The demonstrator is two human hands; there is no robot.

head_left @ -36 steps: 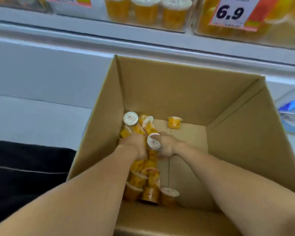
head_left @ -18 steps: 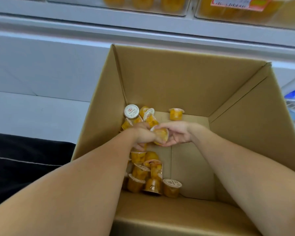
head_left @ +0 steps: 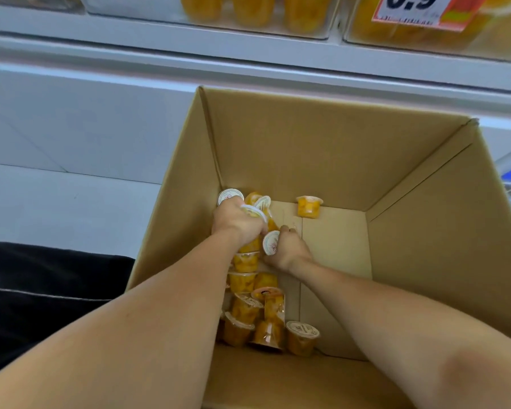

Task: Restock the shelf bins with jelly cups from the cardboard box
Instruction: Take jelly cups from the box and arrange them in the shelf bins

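Note:
Both my arms reach down into a deep open cardboard box [head_left: 425, 237]. Several orange jelly cups [head_left: 247, 314] with white lids lie in a pile along its left side. My left hand [head_left: 236, 221] is closed over jelly cups near the far left corner. Just to its right, my right hand [head_left: 288, 249] grips a jelly cup [head_left: 270, 242] with its white lid facing me. One jelly cup [head_left: 308, 206] stands alone by the far wall. Clear shelf bins [head_left: 257, 13] above hold more orange cups.
A white shelf ledge [head_left: 248, 51] runs above the box. A price tag [head_left: 419, 8] reading 6.9 hangs on the right bin. Dark fabric [head_left: 42, 290] lies at the lower left. White shelf surface [head_left: 56, 208] spreads to the left of the box.
My left hand has moved farther toward the far left corner and closed over cups. My right hand has come back toward me and now holds a cup lid-up.

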